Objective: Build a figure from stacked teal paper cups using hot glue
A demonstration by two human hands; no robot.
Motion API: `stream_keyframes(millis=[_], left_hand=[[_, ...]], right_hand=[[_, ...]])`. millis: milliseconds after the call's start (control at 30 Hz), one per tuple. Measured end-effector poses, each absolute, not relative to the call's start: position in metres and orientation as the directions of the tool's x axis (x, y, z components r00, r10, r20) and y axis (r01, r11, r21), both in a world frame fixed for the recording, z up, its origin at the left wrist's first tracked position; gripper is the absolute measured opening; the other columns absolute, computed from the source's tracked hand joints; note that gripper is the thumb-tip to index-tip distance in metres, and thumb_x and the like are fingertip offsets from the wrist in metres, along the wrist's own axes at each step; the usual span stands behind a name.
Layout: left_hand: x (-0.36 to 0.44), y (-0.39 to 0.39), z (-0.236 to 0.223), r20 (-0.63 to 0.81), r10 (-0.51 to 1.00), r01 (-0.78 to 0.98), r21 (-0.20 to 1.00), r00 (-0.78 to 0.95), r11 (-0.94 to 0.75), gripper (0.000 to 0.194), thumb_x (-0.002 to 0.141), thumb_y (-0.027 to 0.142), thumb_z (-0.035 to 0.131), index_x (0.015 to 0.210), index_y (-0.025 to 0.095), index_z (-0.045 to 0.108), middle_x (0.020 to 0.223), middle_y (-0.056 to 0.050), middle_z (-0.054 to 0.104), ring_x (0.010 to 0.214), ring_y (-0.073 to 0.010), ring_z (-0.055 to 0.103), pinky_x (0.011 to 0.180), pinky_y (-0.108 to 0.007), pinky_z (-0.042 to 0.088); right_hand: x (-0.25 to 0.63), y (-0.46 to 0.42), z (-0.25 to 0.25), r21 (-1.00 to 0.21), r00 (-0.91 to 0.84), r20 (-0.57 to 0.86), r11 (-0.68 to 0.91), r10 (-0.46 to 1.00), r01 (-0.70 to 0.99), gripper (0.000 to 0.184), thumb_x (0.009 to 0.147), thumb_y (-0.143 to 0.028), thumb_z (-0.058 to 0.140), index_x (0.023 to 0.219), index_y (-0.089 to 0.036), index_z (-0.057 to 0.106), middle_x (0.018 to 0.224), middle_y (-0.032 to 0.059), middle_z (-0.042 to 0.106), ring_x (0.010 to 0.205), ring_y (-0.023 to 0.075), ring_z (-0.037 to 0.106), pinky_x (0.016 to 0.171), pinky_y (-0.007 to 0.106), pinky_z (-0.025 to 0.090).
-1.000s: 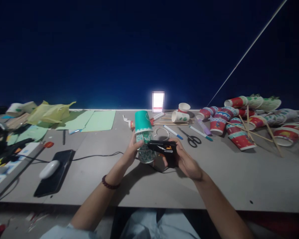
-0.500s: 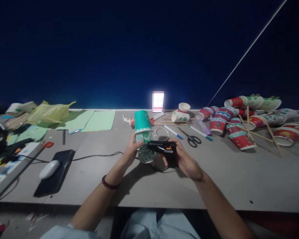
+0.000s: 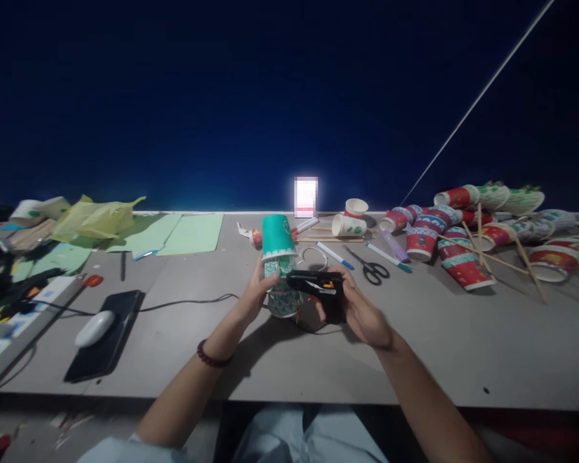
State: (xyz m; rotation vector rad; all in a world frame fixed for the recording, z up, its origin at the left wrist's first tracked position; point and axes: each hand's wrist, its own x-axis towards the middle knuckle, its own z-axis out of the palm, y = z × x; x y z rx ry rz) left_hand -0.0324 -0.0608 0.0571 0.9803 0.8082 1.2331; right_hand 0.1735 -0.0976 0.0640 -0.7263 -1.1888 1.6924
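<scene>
My left hand [image 3: 257, 290] is wrapped round a column of paper cups, thumb across its front. The top cup [image 3: 278, 235] is plain teal and upside down; patterned green and white cups [image 3: 284, 303] are below it. In my right hand [image 3: 363, 311] is a black hot glue gun [image 3: 318, 283] with an orange trigger. Its nozzle points left and meets the side of the patterned cups near my left thumb; whether it touches them I cannot tell. Part of the cups is hidden behind the gun and my fingers.
Scissors [image 3: 372, 269], blue-capped markers [image 3: 335, 255] and wooden sticks lie behind my right hand. Decorated paper cups [image 3: 463, 257] are stacked at the right. On the left are a phone [image 3: 107, 334] with a white mouse [image 3: 95, 328], a power strip [image 3: 31, 325] and green paper [image 3: 193, 233]. A cable crosses the table.
The cups have shifted very slightly to the right and tilted a little. The glue gun has hardly moved and stays against or near their side.
</scene>
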Motion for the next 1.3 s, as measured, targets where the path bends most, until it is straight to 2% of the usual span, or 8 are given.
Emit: stream_keyframes(millis=[233, 467, 600, 867, 1100, 1167, 1300], left_hand=[[-0.034, -0.0598, 0.0511, 0.015, 0.985, -0.36, 0.932, 0.171, 0.048, 0.07, 0.063, 0.047, 0.078, 0.124, 0.021, 0.054, 0.108, -0.007, 0.067, 0.114, -0.0314, 0.057, 0.097, -0.039, 0.045], [-0.0338, -0.0612, 0.0516, 0.019, 0.984, -0.337, 0.941, 0.18, 0.043, 0.068, 0.064, 0.046, 0.078, 0.124, 0.022, 0.054, 0.11, -0.007, 0.067, 0.115, -0.0308, 0.056, 0.097, -0.039, 0.045], [-0.0335, -0.0618, 0.0518, 0.024, 0.983, -0.349, 0.936, 0.184, 0.042, 0.066, 0.064, 0.045, 0.078, 0.121, 0.022, 0.055, 0.109, -0.007, 0.067, 0.115, -0.0311, 0.056, 0.097, -0.039, 0.044], [-0.034, -0.0624, 0.0521, -0.005, 0.98, -0.37, 0.926, 0.197, 0.079, 0.063, 0.063, 0.043, 0.078, 0.119, 0.022, 0.056, 0.107, -0.006, 0.068, 0.109, -0.0283, 0.059, 0.093, -0.036, 0.047], [-0.0335, -0.0616, 0.0521, -0.012, 0.979, -0.411, 0.906, 0.206, 0.098, 0.064, 0.063, 0.046, 0.077, 0.118, 0.021, 0.057, 0.108, -0.006, 0.068, 0.1, -0.0272, 0.063, 0.084, -0.035, 0.049], [-0.034, -0.0607, 0.0519, -0.049, 0.981, -0.444, 0.887, 0.189, 0.129, 0.057, 0.066, 0.046, 0.074, 0.114, 0.02, 0.059, 0.103, -0.005, 0.07, 0.093, -0.0263, 0.065, 0.078, -0.034, 0.05], [-0.0345, -0.0589, 0.0554, -0.161, 0.974, -0.517, 0.827, 0.162, 0.222, 0.044, 0.068, 0.039, 0.067, 0.106, 0.016, 0.062, 0.079, -0.003, 0.07, 0.076, -0.024, 0.065, 0.068, -0.033, 0.05]], right_hand=[[0.1746, -0.0973, 0.0613, -0.919, -0.403, 0.039, -0.125, 0.914, -0.374, 0.037, 0.091, -0.059, 0.041, 0.111, -0.027, 0.037, 0.07, -0.0017, 0.058, 0.062, 0.0188, 0.057, 0.063, 0.033, 0.04], [0.1755, -0.0973, 0.0615, -0.91, -0.389, 0.047, -0.121, 0.92, -0.397, 0.034, 0.092, -0.056, 0.041, 0.11, -0.027, 0.039, 0.07, -0.002, 0.058, 0.063, 0.0185, 0.057, 0.065, 0.034, 0.041], [0.1755, -0.0968, 0.0605, -0.91, -0.362, 0.022, -0.131, 0.932, -0.392, 0.039, 0.088, -0.06, 0.045, 0.109, -0.027, 0.041, 0.077, -0.0004, 0.061, 0.063, 0.0179, 0.057, 0.065, 0.034, 0.043], [0.1764, -0.0969, 0.0604, -0.911, -0.334, 0.005, -0.134, 0.943, -0.391, 0.042, 0.087, -0.062, 0.045, 0.11, -0.028, 0.041, 0.086, 0.0028, 0.062, 0.067, 0.0202, 0.06, 0.061, 0.036, 0.046], [0.1775, -0.0961, 0.0641, -0.891, -0.331, 0.048, -0.109, 0.942, -0.44, 0.034, 0.091, -0.058, 0.04, 0.112, -0.032, 0.039, 0.081, -0.0005, 0.062, 0.064, 0.0191, 0.058, 0.066, 0.038, 0.046], [0.1775, -0.0961, 0.0657, -0.886, -0.337, 0.048, -0.116, 0.94, -0.449, 0.034, 0.091, -0.058, 0.039, 0.113, -0.032, 0.039, 0.083, 0.0, 0.062, 0.063, 0.0186, 0.058, 0.067, 0.038, 0.046], [0.1773, -0.0962, 0.0673, -0.884, -0.31, 0.019, -0.129, 0.951, -0.45, 0.037, 0.089, -0.059, 0.04, 0.113, -0.031, 0.04, 0.084, 0.0005, 0.061, 0.061, 0.0184, 0.057, 0.063, 0.037, 0.046]])
